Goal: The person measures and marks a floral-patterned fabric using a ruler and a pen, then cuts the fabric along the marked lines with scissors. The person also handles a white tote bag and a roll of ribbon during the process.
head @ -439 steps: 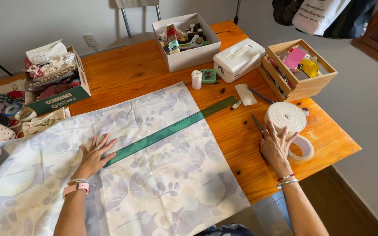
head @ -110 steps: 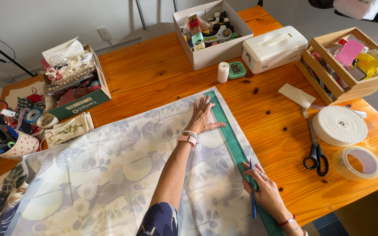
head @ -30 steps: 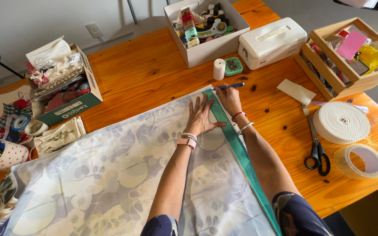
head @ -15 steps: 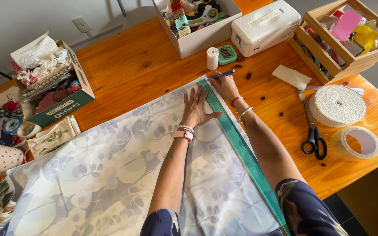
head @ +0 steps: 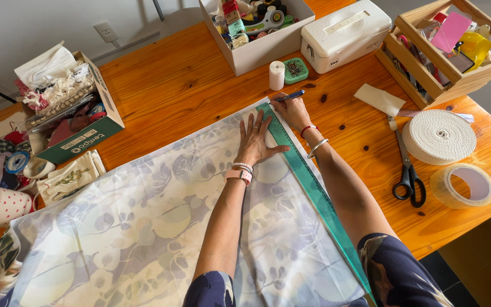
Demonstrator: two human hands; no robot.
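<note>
While the left hand (head: 255, 143) presses spread flat on the fabric (head: 143, 222) beside the ruler (head: 313, 187), the right hand (head: 292, 109) pinches a pen (head: 288, 96) at the ruler's far end; ruler runs toward the body along the fabric's right edge.

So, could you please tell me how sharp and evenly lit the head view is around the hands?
Head view: soft, even light, with only faint shadows under the left hand and right hand; both are sharp, as are the green ruler and pen; straight edges bow slightly toward the frame's corners; no strong glare on the table.
</note>
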